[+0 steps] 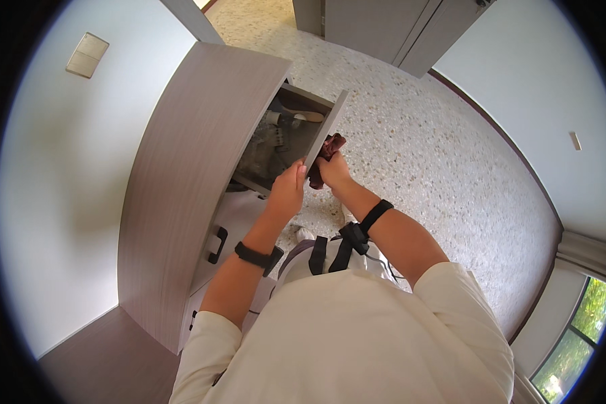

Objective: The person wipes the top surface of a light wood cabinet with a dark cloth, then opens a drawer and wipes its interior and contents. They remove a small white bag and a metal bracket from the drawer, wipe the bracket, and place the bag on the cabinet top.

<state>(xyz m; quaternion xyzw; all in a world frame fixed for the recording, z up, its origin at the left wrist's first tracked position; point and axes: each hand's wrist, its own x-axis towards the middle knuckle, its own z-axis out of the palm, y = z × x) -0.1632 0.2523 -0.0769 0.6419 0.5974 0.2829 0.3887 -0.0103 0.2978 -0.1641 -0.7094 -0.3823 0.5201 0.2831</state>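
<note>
An open drawer (295, 146) juts out from a wood-grain cabinet (197, 151). My left hand (288, 189) grips the near end of the drawer's front panel (328, 126), thumb along the top edge. Against the outer face of that panel, my right hand (334, 170) holds a bunched dark red cloth (333, 145). Inside the drawer lie a wooden-handled brush or similar tool (305, 115), a small white cylindrical item (272, 118) and some clear plastic (257, 151). The drawer's near left part is dim, and its contents there are hard to tell.
Below the drawer, the cabinet front carries a black handle (217, 245). A speckled terrazzo floor (414, 146) spreads to the right. A grey door (368, 25) stands at the far side, and a window (581, 328) is at the lower right. A wall switch (87, 54) sits on the left wall.
</note>
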